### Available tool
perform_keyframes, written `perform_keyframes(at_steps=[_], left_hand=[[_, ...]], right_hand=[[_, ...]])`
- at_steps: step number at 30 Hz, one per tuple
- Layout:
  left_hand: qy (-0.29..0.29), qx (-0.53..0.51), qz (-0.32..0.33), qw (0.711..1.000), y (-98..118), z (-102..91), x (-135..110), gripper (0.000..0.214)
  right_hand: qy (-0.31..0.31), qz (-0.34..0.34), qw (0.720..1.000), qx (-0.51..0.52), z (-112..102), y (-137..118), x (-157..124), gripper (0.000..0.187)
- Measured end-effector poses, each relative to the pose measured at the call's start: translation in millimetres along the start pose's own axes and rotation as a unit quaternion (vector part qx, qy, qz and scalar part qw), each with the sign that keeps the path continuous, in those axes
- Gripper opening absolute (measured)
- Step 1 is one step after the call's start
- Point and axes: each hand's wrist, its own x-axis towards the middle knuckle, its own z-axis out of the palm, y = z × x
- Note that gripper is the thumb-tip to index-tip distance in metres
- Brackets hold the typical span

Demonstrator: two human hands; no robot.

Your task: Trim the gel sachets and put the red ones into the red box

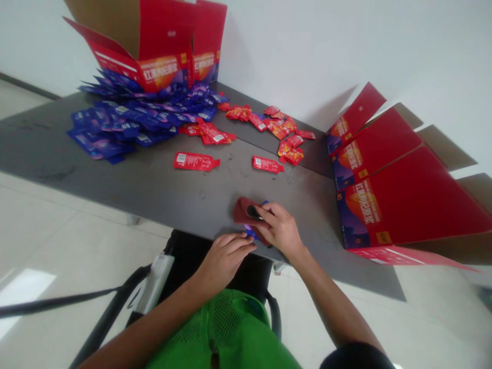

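Near the table's front edge, my right hand is closed on a dark red cloth with a small black round piece at its fingertips. Under the cloth lies a blue sachet, mostly covered; only bits of it show. My left hand is stretched out, its fingertips touching the sachet's near edge at the table edge. Beyond both hands, two red pouches lie singly, one on the left and a smaller-looking one on the right.
A large heap of blue sachets covers the table's back left, before open red cartons. Loose red pouches lie scattered along the back. More open red cartons stand in a row at the right end, against the white wall.
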Motion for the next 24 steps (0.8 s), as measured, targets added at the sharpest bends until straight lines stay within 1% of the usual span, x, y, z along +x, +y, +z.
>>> perform_keyframes(at_steps=[2,4,6,8,10,11,13,14,16,18,20,24], left_hand=[[-0.007,-0.004,0.003,1.000,-0.4,-1.0,0.1,0.028],[-0.008,-0.006,0.001,1.000,-0.6,-1.2,-0.2,0.029],[-0.008,-0.009,-0.001,1.000,-0.7,-0.9,-0.4,0.028],[-0.008,-0.013,-0.003,1.000,-0.5,-0.3,-0.5,0.028],[-0.003,-0.015,0.000,1.000,-0.1,-0.2,-0.3,0.029],[0.001,-0.013,0.001,1.000,0.3,-0.4,-0.1,0.029],[0.001,-0.010,-0.004,1.000,1.5,-1.6,0.5,0.028],[-0.004,-0.009,-0.010,1.000,2.1,-2.5,0.8,0.028],[-0.017,-0.010,-0.018,1.000,2.8,-3.8,1.3,0.029],[-0.023,-0.014,-0.014,1.000,2.6,-3.9,1.0,0.030],[-0.020,-0.014,-0.010,1.000,1.7,-2.9,0.0,0.031],[-0.018,-0.006,-0.010,1.000,1.7,-3.9,0.0,0.030]], right_hand=[[0.028,0.043,0.999,-0.008,-1.3,26.3,4.7,0.032],[0.037,0.075,0.996,-0.041,-8.0,51.2,11.5,0.032],[0.044,0.094,0.992,-0.078,-17.0,62.5,17.1,0.033],[0.066,0.100,0.990,-0.080,-23.9,54.7,19.0,0.032],[0.085,0.083,0.992,-0.044,-24.7,31.3,16.4,0.032],[0.083,0.062,0.994,-0.022,-22.3,17.1,13.7,0.034],[0.040,0.000,0.999,-0.002,-13.3,-7.8,7.0,0.037],[0.018,-0.023,1.000,0.004,-7.7,-15.8,3.9,0.038],[-0.010,-0.037,0.999,0.013,2.4,-19.2,0.0,0.039],[-0.001,-0.007,1.000,0.014,7.6,-6.5,0.8,0.037],[0.015,0.035,0.999,-0.002,6.0,16.3,5.9,0.035],[0.042,0.097,0.991,-0.086,-10.8,63.8,17.8,0.033]])
